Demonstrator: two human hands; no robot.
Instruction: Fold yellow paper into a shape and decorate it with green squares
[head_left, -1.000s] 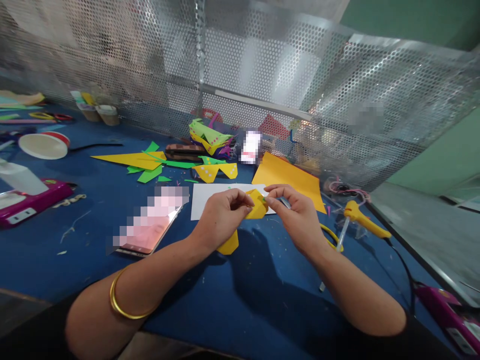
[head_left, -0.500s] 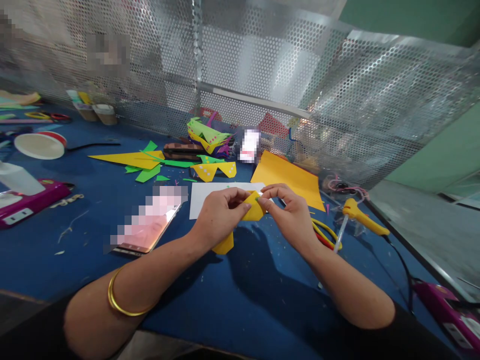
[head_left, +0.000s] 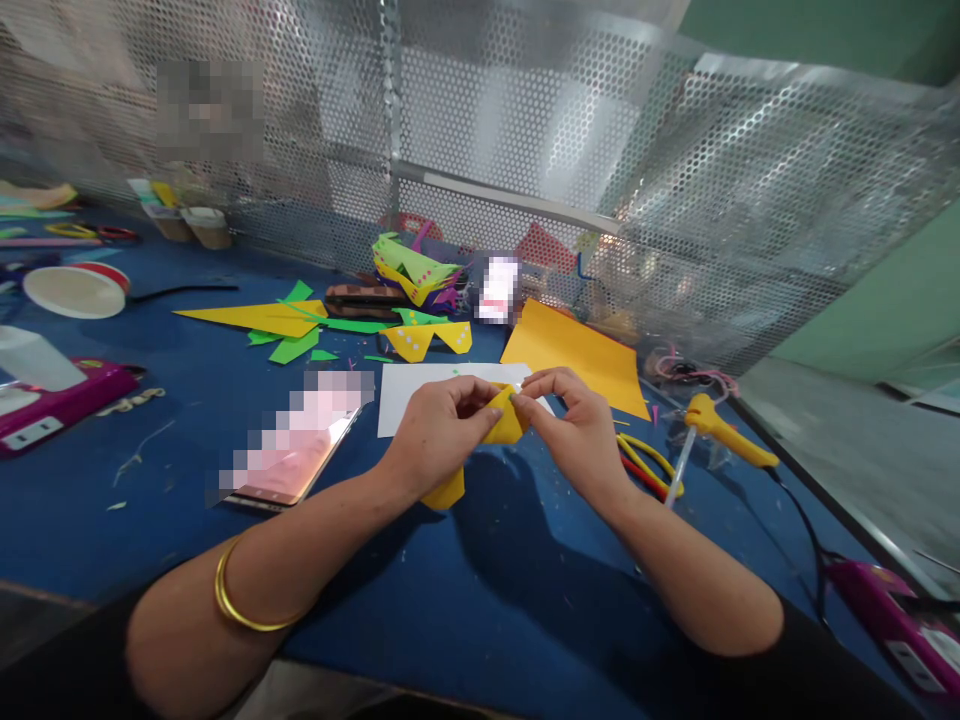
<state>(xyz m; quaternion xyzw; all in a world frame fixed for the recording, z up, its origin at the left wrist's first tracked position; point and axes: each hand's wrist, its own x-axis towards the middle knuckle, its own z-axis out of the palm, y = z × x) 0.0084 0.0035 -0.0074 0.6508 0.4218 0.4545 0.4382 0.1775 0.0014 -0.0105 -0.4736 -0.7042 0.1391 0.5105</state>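
My left hand [head_left: 442, 425] is closed on a yellow paper cutout [head_left: 504, 428], its thumb pressed on the front. A lower lobe of the cutout hangs beneath the palm, and the middle is hidden by my fingers. From the right, my right hand [head_left: 574, 430] pinches a small green piece [head_left: 514, 397] against the cutout's upper edge. Behind both hands a white sheet [head_left: 401, 395] lies flat with a tiny green speck on it. Farther back sits a yellow paper eyeglass shape [head_left: 427, 342] with pale dots along it.
A phone [head_left: 296, 455] lies left of my hands. To the right are a yellow glue gun [head_left: 724, 432] and yellow-handled scissors [head_left: 649, 460]. Orange card [head_left: 577, 350], green scraps [head_left: 296, 345] and stacked paper masks [head_left: 416, 270] lie behind, before a perforated metal screen [head_left: 510, 120].
The cutout has tilted slightly between my hands, and my right fingertips have shifted a little against its edge. Both hands keep their hold.
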